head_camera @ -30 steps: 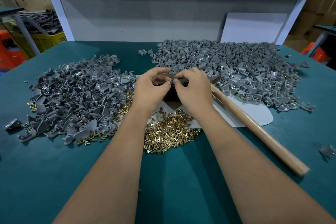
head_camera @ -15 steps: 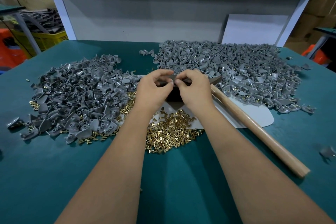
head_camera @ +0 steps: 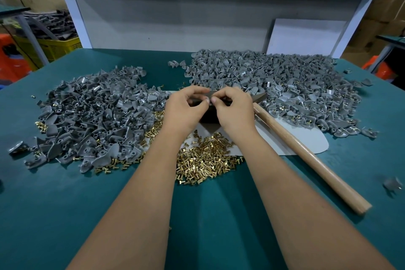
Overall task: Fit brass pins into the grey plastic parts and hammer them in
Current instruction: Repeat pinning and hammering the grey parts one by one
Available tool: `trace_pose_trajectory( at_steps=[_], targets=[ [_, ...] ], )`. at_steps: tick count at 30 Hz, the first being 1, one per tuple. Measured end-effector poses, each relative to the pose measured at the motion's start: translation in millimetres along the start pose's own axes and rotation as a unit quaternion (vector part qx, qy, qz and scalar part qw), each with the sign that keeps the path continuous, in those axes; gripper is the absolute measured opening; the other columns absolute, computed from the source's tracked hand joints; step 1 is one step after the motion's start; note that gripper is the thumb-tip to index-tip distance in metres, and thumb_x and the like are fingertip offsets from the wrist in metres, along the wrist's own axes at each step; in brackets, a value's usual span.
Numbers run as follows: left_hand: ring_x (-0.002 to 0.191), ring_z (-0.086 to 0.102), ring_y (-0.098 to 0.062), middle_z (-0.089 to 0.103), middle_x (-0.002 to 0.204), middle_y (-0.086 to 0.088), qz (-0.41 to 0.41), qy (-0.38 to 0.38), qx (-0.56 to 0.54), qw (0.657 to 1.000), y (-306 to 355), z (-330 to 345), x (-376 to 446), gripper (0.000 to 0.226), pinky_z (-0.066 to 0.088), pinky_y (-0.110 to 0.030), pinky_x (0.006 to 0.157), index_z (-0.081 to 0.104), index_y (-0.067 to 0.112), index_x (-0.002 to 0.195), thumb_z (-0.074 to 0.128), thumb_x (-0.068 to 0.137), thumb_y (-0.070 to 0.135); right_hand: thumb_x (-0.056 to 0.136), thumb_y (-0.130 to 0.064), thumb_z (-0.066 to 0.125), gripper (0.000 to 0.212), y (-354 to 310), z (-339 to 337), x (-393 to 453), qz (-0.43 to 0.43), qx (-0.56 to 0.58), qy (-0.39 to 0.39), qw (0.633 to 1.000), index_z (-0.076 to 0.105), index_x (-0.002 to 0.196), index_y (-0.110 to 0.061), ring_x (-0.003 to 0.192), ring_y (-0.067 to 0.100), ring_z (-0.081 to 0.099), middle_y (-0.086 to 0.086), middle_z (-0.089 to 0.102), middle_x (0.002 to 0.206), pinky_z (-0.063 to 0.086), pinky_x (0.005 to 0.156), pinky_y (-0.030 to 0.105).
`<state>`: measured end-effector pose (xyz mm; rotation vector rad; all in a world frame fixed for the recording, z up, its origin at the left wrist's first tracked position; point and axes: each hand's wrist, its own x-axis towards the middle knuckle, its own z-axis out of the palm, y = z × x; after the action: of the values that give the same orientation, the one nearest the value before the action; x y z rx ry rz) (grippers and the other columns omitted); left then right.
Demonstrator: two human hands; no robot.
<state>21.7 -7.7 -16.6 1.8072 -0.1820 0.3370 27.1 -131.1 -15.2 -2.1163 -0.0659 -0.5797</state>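
Observation:
My left hand (head_camera: 186, 107) and my right hand (head_camera: 232, 109) meet fingertip to fingertip over a dark block (head_camera: 208, 117) at the table's middle. Together they pinch one grey plastic part (head_camera: 210, 94), mostly hidden by the fingers; whether a pin sits in it cannot be seen. Loose brass pins (head_camera: 206, 158) lie heaped just below my wrists. One heap of grey plastic parts (head_camera: 92, 114) spreads to the left, a larger one (head_camera: 285, 85) to the right. A hammer lies untouched, its wooden handle (head_camera: 306, 155) running toward the lower right.
The green table top (head_camera: 43, 215) carries a pale sheet (head_camera: 311, 140) under the block and hammer. A stray grey part (head_camera: 393, 184) lies near the right edge. A grey back panel (head_camera: 175, 22) and a white board (head_camera: 304, 37) close off the far side.
Both hands have stayed over the block, pinching the part; only the fingertips have shifted slightly. The hammer and heaps have not moved.

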Motion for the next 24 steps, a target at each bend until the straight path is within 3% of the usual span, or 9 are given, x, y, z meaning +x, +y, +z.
trace_pose_trajectory(
  at_steps=[4,8,12,16,24],
  targets=[
    [0.083,0.063,0.005,0.071,0.088,0.010,0.009,0.009,0.001,1.000,-2,-1,1,0.025,0.047,-0.006,0.075,0.070,0.025,0.105,0.070,0.087,0.008,0.087,-0.024,0.066,0.011,2,-3,3,-0.010,-0.001,-0.017,1.000,0.066,0.078,-0.031,0.105,0.023,0.053,-0.019,0.053,0.081,0.046,0.089,0.046],
    [0.081,0.064,0.005,0.071,0.087,0.008,0.008,0.022,-0.015,1.000,-2,-1,3,0.025,0.048,-0.008,0.075,0.070,0.022,0.104,0.070,0.086,0.005,0.089,-0.026,0.064,0.008,4,-8,8,-0.017,-0.005,-0.045,0.999,0.072,0.087,-0.026,0.104,0.022,0.054,-0.018,0.055,0.083,0.045,0.091,0.047],
    [0.079,0.063,0.007,0.072,0.089,0.006,0.009,0.026,-0.014,1.000,-4,-1,4,0.025,0.047,-0.007,0.074,0.071,0.022,0.105,0.070,0.087,0.005,0.092,-0.022,0.057,0.015,2,-10,8,0.016,0.062,-0.042,0.997,0.072,0.089,-0.023,0.089,0.010,0.059,-0.010,0.066,0.088,0.050,0.084,0.035],
    [0.083,0.065,0.003,0.073,0.090,0.005,0.008,0.026,-0.014,1.000,-4,-1,5,0.026,0.050,-0.015,0.082,0.070,0.024,0.104,0.071,0.086,0.005,0.094,-0.022,0.054,0.018,0,-11,9,0.036,0.084,-0.041,0.995,0.072,0.089,-0.021,0.083,0.006,0.059,-0.010,0.067,0.083,0.048,0.075,0.029],
    [0.092,0.067,-0.010,0.073,0.092,0.001,0.008,0.017,-0.014,1.000,-3,-1,4,0.027,0.053,-0.021,0.085,0.070,0.022,0.103,0.070,0.086,0.002,0.087,-0.031,0.064,0.010,-1,-7,11,-0.002,-0.002,-0.040,0.999,0.070,0.079,-0.028,0.085,0.016,0.061,-0.008,0.067,0.080,0.053,0.077,0.042]
  ],
)
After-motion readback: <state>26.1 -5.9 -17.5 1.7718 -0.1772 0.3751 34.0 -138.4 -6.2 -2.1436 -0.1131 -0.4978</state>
